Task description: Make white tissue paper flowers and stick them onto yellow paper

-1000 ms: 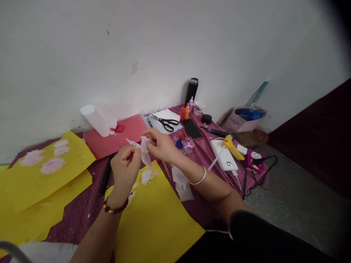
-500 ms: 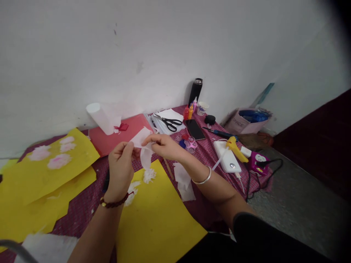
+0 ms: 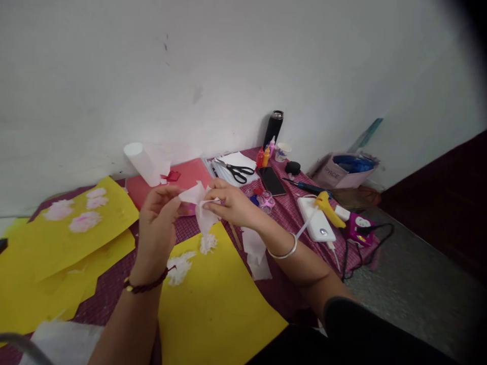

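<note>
Thin white tissue paper [image 3: 205, 219] is bunched between my two hands above the table, its lower end hanging down. My right hand [image 3: 228, 204] pinches the gathered part between thumb and fingers. At the tissue's left corner, the thumb and fingertips of my left hand [image 3: 158, 215] come together on it; its other fingers are curved and loose. Below lies a yellow sheet [image 3: 216, 299] bearing a white fluffy tuft [image 3: 208, 244] and a larger white patch [image 3: 179, 268]. A strip of white tissue [image 3: 255, 253] rests right of the sheet.
Yellow sheets with pinkish-white tufts [image 3: 85, 221] lie left. Behind stand a white roll [image 3: 142, 165], a red folder [image 3: 190, 172], scissors [image 3: 238, 172], paint bottles [image 3: 265, 157] and a black flask [image 3: 274, 126]. Right are a phone [image 3: 272, 181], power bank [image 3: 316, 220] and yellow glue gun [image 3: 329, 209].
My left hand has shifted left and its fingers have loosened. My right fingers have closed further round the tissue, which is now more bunched and crumpled.
</note>
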Motion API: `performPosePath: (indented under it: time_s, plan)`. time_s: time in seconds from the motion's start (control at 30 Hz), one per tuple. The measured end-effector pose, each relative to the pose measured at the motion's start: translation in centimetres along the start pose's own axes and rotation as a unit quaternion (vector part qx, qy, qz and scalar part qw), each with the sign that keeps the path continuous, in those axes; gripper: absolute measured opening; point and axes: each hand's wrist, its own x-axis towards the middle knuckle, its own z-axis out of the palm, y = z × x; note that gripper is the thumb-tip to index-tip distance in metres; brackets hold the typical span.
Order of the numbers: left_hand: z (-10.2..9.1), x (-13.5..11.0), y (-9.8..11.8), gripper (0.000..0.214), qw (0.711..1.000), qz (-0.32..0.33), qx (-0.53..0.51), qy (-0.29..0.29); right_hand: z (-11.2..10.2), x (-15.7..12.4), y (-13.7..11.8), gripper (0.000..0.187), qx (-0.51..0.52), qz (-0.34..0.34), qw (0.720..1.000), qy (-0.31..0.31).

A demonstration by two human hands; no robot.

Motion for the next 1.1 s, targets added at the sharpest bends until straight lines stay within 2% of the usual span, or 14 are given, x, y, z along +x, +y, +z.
performPosePath:
  time_s: [0.1, 0.17, 0.23, 0.3, 0.4, 0.5, 0.6, 0.73, 0.83, 0.9, 1.0, 1.1]
  plan:
    - [-1.2, 0.5, 0.5, 0.054, 0.991, 0.083, 0.066, -0.084, -0.5, 0.1, 0.1, 0.013, 0.08, 0.006, 0.997, -0.001]
    - [-1.7, 0.6, 0.7, 0.068, 0.978, 0.102, 0.107, -0.147, -0.8, 0.2, 0.1, 0.014, 0.124, 0.005, 0.992, -0.019]
    - [-1.8, 0.6, 0.9, 0.065, 0.961, 0.114, 0.155, -0.198, -0.9, 0.1, 0.1, 0.014, 0.158, 0.002, 0.986, -0.044]
    - [-1.6, 0.3, 1.2, 0.042, 0.943, 0.138, 0.204, -0.224, -0.9, 0.1, 0.0, 0.013, 0.182, 0.0, 0.981, -0.07]
    - [-1.1, -0.3, 1.6, 0.002, 0.94, 0.147, 0.235, -0.199, -0.7, 0.1, 0.2, 0.013, 0.206, 0.018, 0.975, -0.077]
    - [-0.8, -0.8, 2.0, 0.006, 0.962, 0.123, 0.193, -0.151, -0.5, 0.1, 0.8, 0.013, 0.254, 0.059, 0.964, -0.053]
    - [-0.7, -1.0, 1.9, 0.005, 0.981, 0.086, 0.144, -0.097, -0.5, 0.1, 1.1, 0.017, 0.314, 0.087, 0.944, -0.058]
    - [-0.4, -1.2, 1.4, 0.008, 0.993, 0.003, 0.115, -0.032, -0.7, 0.1, 0.7, 0.017, 0.32, 0.051, 0.944, -0.058]
    - [0.0, -1.4, 1.2, 0.012, 0.993, -0.028, 0.11, -0.024, -0.4, 0.1, 0.3, 0.01, 0.314, 0.028, 0.947, -0.065]
    - [0.1, -1.4, 1.3, 0.013, 0.993, -0.054, 0.103, -0.012, -0.1, 0.2, 0.2, 0.008, 0.325, 0.045, 0.943, -0.055]
    - [0.3, -1.4, 1.7, 0.016, 0.989, -0.121, 0.081, -0.018, 0.3, 0.3, 0.4, 0.006, 0.362, 0.117, 0.924, -0.029]
    - [0.5, -1.3, 2.0, 0.024, 0.976, -0.198, 0.053, -0.067, 0.4, 0.3, 0.4, 0.004, 0.392, 0.194, 0.899, -0.018]
